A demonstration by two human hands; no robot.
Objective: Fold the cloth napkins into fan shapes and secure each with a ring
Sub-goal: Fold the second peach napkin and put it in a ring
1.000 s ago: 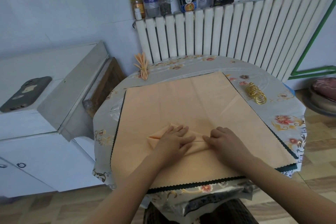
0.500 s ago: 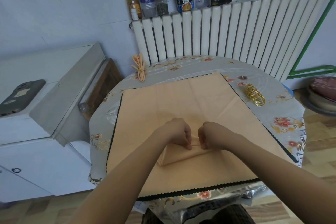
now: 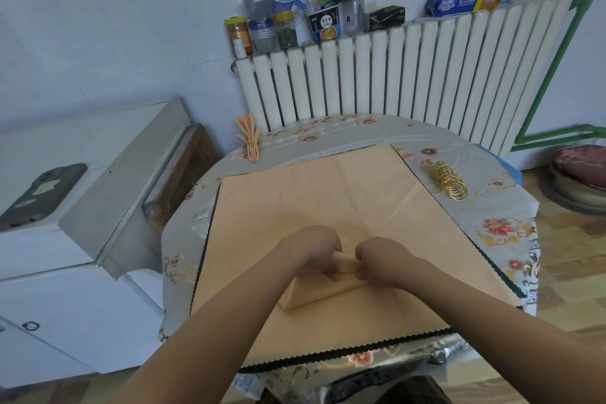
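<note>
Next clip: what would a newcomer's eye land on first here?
Both hands, the left hand and right hand, meet at the middle of the peach cloth, each with a grip on the pleated napkin. A stack of gold rings waits on the table's far right; a finished fan napkin lies far left.

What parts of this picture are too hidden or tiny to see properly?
Head view only:
- Pleats in the folded napkin: covered by the left hand and right hand.
- How many gold rings: stacked too tightly.
- Jar labels on the radiator: too small.
- Phone: cut off by the left edge.
</note>
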